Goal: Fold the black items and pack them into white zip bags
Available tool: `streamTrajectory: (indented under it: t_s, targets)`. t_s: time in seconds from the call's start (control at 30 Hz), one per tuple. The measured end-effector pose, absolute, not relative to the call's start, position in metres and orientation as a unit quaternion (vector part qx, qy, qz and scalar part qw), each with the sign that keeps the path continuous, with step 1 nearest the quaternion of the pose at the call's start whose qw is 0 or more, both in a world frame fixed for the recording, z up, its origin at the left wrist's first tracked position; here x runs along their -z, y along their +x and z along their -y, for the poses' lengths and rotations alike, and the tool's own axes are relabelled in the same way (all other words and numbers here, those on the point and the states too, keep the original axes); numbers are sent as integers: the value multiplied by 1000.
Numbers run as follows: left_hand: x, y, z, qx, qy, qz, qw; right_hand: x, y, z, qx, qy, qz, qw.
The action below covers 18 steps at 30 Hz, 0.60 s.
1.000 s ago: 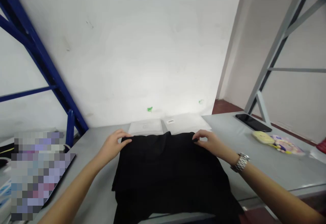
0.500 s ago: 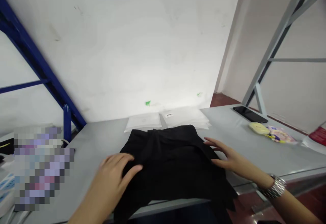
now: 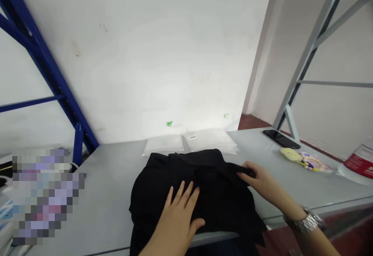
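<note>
A black garment (image 3: 215, 205) lies on the grey table (image 3: 107, 194) in front of me, its lower part hanging over the front edge. Spread flat on its middle is my left hand (image 3: 182, 209), fingers apart and pointing away from me. At the garment's right side my right hand (image 3: 256, 178) pinches a strip of the black cloth between thumb and fingers, lifting it a little. A metal watch (image 3: 305, 221) circles the right wrist.
White plastic packets (image 3: 210, 139) lie behind the garment against the wall. To the right are a black phone (image 3: 281, 138), a yellow case (image 3: 291, 155) with a colourful charm, and a bottle with a red label (image 3: 359, 164). A blue metal frame (image 3: 49, 65) stands left.
My left hand has moved right from the garment's left edge onto its middle and flattened. My right hand has closed on the cloth at the right side. The view has shifted slightly.
</note>
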State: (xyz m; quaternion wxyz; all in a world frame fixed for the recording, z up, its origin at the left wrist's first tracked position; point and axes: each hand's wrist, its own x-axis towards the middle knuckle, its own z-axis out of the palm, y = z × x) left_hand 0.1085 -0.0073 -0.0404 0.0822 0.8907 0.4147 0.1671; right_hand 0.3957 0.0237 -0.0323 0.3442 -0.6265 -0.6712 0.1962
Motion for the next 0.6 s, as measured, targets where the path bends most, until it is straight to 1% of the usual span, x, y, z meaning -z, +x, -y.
streamTrajectory:
  t_s: [0.07, 0.17, 0.23, 0.3, 0.37, 0.47, 0.53, 0.6]
  targets:
    - [48, 110, 15, -155, 886, -432, 64, 15, 384, -20, -152, -661, 655, 333]
    - [52, 113, 18, -172, 868, -460, 65, -10, 357, -15, -83, -677, 636, 360]
    - [52, 115, 17, -186, 855, -477, 83, -21, 333, -12, -75, -662, 634, 392]
    - [52, 117, 17, -193, 849, -483, 93, -26, 307, -10, -95, -629, 648, 420]
    - [51, 116, 18, -197, 856, -469, 91, -22, 282, -7, -111, -579, 688, 424]
    - [48, 105, 19, -250, 839, -472, 104, -3, 255, -3, -104, -507, 769, 375]
    - [45, 88, 16, -307, 789, -525, 89, 14, 244, -1, -86, -494, 792, 349]
    - [42, 66, 9, -333, 732, -593, 35, 28, 239, 0, -72, -505, 787, 347]
